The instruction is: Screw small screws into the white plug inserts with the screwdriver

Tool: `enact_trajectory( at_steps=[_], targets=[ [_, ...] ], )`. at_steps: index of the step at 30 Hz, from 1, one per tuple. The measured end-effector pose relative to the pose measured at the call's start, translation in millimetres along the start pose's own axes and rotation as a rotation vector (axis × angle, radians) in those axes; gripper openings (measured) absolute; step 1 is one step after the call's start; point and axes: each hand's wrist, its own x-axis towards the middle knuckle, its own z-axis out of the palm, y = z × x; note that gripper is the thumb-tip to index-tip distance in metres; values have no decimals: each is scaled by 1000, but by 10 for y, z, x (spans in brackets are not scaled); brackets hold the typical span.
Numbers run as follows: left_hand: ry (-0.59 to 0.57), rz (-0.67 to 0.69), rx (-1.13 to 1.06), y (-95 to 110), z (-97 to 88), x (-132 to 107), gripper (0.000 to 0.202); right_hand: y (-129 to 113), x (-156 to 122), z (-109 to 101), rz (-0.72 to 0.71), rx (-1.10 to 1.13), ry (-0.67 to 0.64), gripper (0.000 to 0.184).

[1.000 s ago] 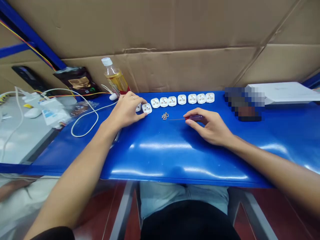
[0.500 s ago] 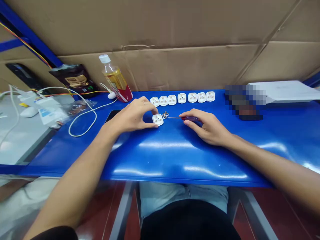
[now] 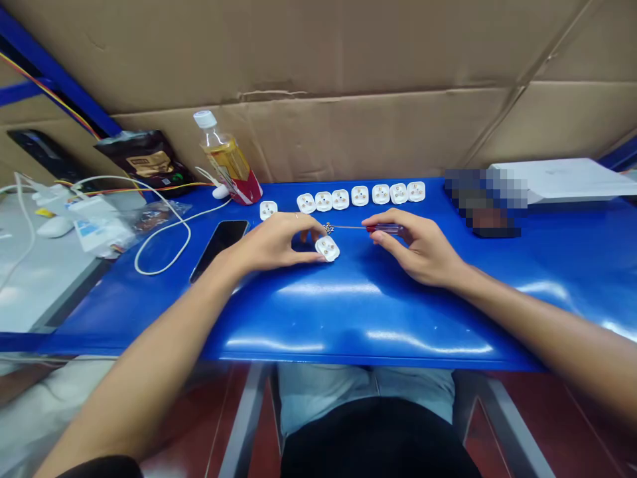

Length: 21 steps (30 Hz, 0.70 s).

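Observation:
My left hand is closed on a small white plug housing, thumb at its near edge, over the blue table. In my right hand is a screwdriver with a red and clear handle. Its thin shaft points left, and the tip is at a small pile of screws just beyond the held housing. Behind the hands, several similar white plug housings lie in a row, and another white housing sits apart to their left, above my left hand.
A drink bottle leans by the cardboard wall, near a dark pouch. A phone lies beside my left forearm. White cables and a power strip are at left. At right are a white box and a partly blurred dark object.
My left hand has moved right and nearer with the plug housing, uncovering the phone and the separate housing. My right hand has shifted slightly right, and the screwdriver tip remains by the screws.

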Motion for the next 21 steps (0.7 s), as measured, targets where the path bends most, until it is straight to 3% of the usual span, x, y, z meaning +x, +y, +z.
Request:
enact_trajectory(
  at_steps=[3,10,15,21],
  targets=[
    [54,16,-45,41,72,24,43,-21,-2,-14,8,29,18,24],
    [312,-89,-128,13,150,66,34,-118,-30,-62,-30,52,71,21],
    [278,-63,-204,76,184,84,32,-138,-45,-73,-55,34,64,21],
    [320,-60,-240,90,220,84,30,-120,-43,-71,-70,39,58,20]
  ],
)
